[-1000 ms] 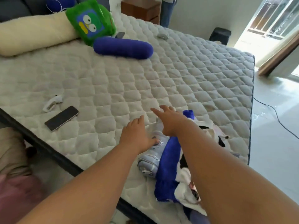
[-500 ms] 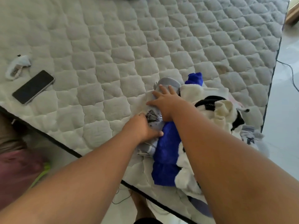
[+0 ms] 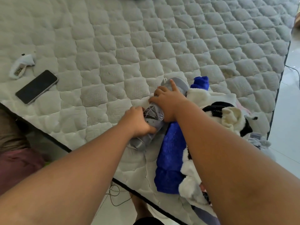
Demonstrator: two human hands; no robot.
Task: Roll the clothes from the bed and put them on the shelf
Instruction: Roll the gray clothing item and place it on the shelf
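Note:
A rolled grey garment with a dark line print (image 3: 152,117) lies near the front edge of the quilted mattress (image 3: 146,46). My left hand (image 3: 138,121) grips its lower part, fingers curled round the roll. Further up the same roll, my right hand (image 3: 168,101) grips it, with the index finger stretched toward the upper grey end (image 3: 180,83). Right beside the roll lies a rolled blue fleece garment (image 3: 172,153). A white and black fluffy garment (image 3: 227,114) is heaped to the right of it. No shelf is in view.
A black phone (image 3: 37,86) and a small white sock (image 3: 21,66) lie on the mattress at the left. The bed's dark edge (image 3: 53,140) runs diagonally below my arms. Pale tiled floor (image 3: 290,127) lies to the right, with a thin cable on it.
Both hands dropped from hovering above the pile onto the grey roll and closed round it. The view tilted down, so the pillows at the head of the bed left the frame.

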